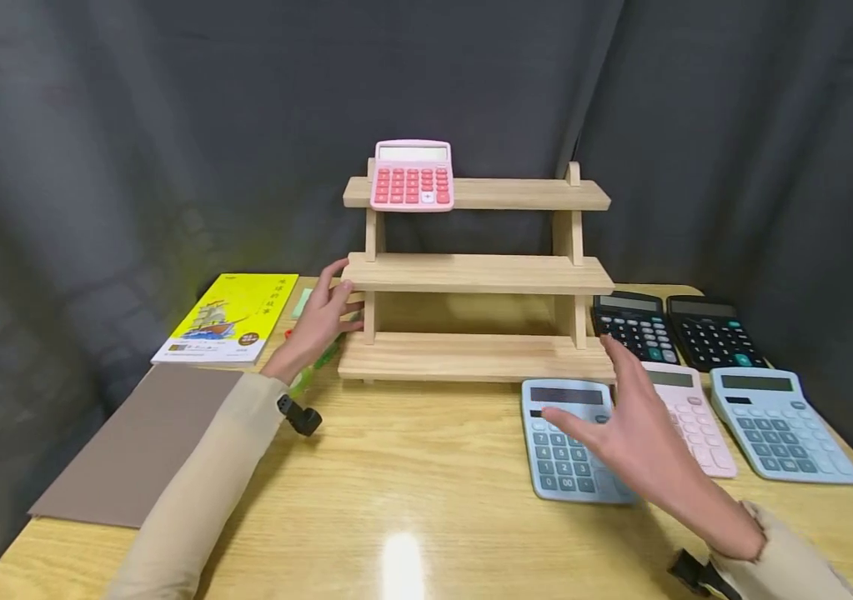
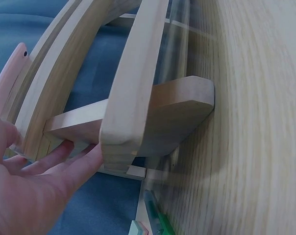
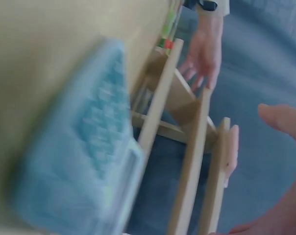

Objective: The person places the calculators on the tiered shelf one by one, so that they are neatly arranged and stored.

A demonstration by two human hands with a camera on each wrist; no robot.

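A three-tier wooden display stand (image 1: 471, 358) stands on the table. My left hand (image 1: 317, 321) holds the left end of its middle shelf (image 2: 82, 54), with the thumb at the board's edge and the other fingers along the side support. A pink calculator (image 1: 412, 177) leans at the left of the top shelf. My right hand (image 1: 644, 433) is held above the calculators at the right, thumb and fingers spread wide and nothing between them. Partly behind it lies a blue calculator (image 1: 564, 458), which appears blurred at close range in the right wrist view.
At the right lie two black calculators (image 1: 717, 333), a pale pink calculator (image 1: 696, 425) and another blue calculator (image 1: 782, 429). A yellow book (image 1: 234, 312) and a brown folder-like sheet (image 1: 133, 450) lie at the left. A green pen (image 2: 158, 215) is beside the stand.
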